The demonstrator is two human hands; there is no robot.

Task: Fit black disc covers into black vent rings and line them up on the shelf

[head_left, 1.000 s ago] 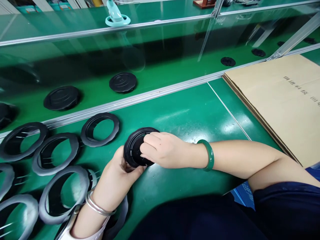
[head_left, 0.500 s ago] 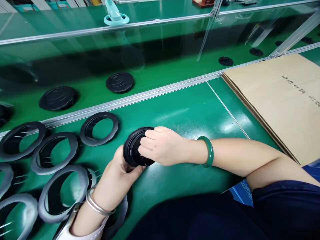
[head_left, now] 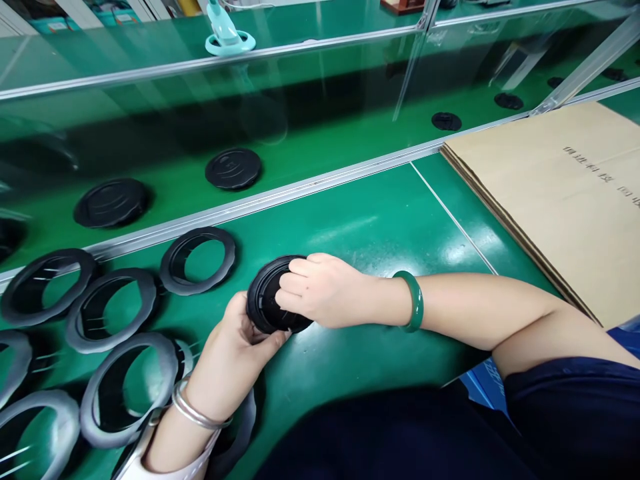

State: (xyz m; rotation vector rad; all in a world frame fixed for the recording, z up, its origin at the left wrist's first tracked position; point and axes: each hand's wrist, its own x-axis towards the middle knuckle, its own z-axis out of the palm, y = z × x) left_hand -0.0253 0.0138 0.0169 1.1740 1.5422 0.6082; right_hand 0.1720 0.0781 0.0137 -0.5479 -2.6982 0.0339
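My left hand (head_left: 253, 343) holds a black round plastic part (head_left: 270, 293) from its left side and below, with the thumb along the lower rim. The part is tilted, its ridged rim and hollow inside towards me. My right hand (head_left: 320, 290) is closed, its curled fingers reaching into the part and covering its right side. The fingertips are hidden, so their exact grip inside the part does not show. Just left of the hands lies a black ring (head_left: 199, 260) on the green table (head_left: 360, 233). Another ring (head_left: 130, 390) lies beside my left forearm.
Several more black rings (head_left: 113, 310) lie at the left. Beyond a metal rail (head_left: 310, 187), black round covers (head_left: 233, 169) lie on a green belt (head_left: 310, 157). Flat cardboard (head_left: 545, 173) is stacked at the right. A light-blue object with a ring base (head_left: 230, 43) stands on the shelf.
Both hands keep nearly the same hold on the black part. The view has shifted slightly, and the covers on the belt sit a little further left.
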